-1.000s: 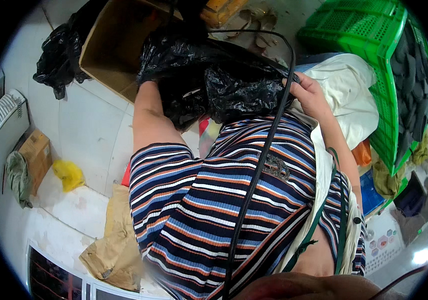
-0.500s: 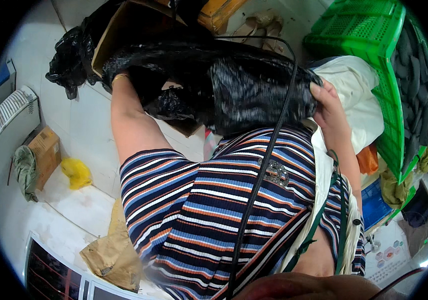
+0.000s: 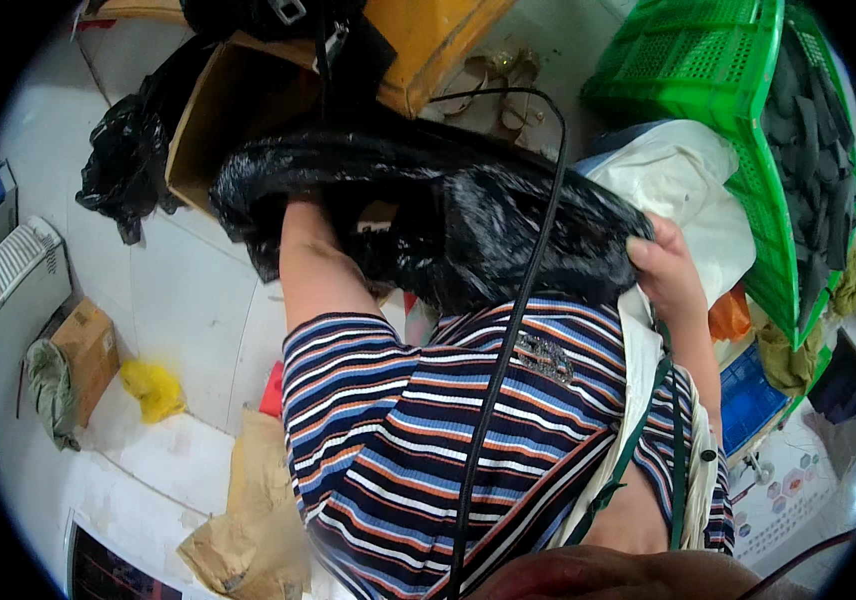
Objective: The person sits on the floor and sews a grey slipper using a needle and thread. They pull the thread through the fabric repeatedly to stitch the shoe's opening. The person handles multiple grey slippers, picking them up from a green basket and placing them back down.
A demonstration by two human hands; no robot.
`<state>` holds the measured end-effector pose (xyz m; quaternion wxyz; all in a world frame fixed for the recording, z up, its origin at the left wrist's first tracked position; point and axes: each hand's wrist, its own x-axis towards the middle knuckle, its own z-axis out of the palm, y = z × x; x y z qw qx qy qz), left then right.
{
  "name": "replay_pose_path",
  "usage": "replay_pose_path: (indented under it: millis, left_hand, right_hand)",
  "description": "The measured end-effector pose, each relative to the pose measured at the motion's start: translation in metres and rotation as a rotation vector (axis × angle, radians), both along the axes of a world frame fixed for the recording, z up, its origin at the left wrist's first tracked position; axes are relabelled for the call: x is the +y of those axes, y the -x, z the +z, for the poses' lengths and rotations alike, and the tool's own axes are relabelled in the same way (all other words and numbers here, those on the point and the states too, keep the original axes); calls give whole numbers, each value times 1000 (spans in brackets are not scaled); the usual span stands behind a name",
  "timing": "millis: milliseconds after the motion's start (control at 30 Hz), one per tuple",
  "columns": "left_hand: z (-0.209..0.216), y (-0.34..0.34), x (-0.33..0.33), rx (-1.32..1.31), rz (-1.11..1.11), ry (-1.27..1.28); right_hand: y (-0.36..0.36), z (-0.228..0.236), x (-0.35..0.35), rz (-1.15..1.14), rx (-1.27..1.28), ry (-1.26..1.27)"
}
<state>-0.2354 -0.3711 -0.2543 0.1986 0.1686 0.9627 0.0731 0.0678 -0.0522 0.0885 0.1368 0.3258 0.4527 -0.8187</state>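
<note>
In the head view, a black plastic bag spreads across the person's front, its mouth open, just above the striped shirt. The hands are apart: the right hand pinches the bag's edge between thumb and fingers, while the left forearm reaches into the opening, hiding the left hand, so its grip cannot be told. A cardboard box stands beyond the bag's left end; white cloth and a green crate lie to the right.
</note>
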Motion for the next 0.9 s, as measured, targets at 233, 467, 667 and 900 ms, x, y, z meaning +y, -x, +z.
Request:
replay_pose_path:
  millis: [233,467,667,900]
  left_hand:
    - [-36,-24,111,-123,-142,-112]
    - [-41,-34,122,-149,-172,-121]
    - [-37,-28,47,-107,-66,-69]
    - [-16,-23,-47,-32,73,-4]
  right_hand:
    - [-27,14,9,-64,-110,-79]
    - [-26,10,8,-190,-66,-105]
    - [-10,9,8,-248,-21,-66]
    - [18,-11,1,239,-69,-242]
